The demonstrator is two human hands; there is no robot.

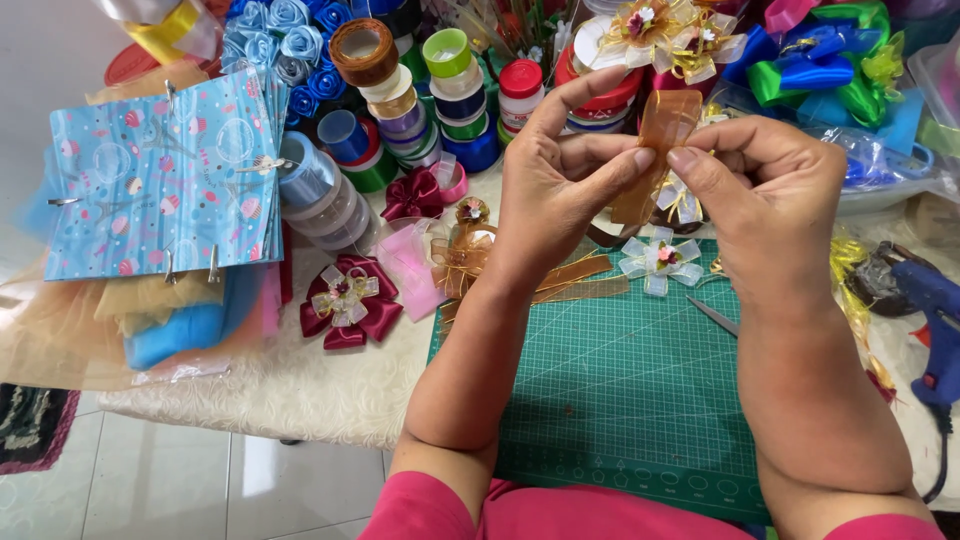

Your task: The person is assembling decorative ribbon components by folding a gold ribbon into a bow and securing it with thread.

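Both forearms reach over the green cutting mat (620,400). Left hand (560,190) and right hand (770,190) each clamp fingers (625,165) on one sheer brown ribbon (660,140), folded between them. Below the fingers lies one white bow (660,262); left of them, two maroon bows (345,300); beyond, stacked ribbon spools (400,110) on the table (300,390).

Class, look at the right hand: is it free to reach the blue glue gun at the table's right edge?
Probably not yet: the right hand and left hand both pinch the brown sheer ribbon. The glue gun lies uncovered nearby.
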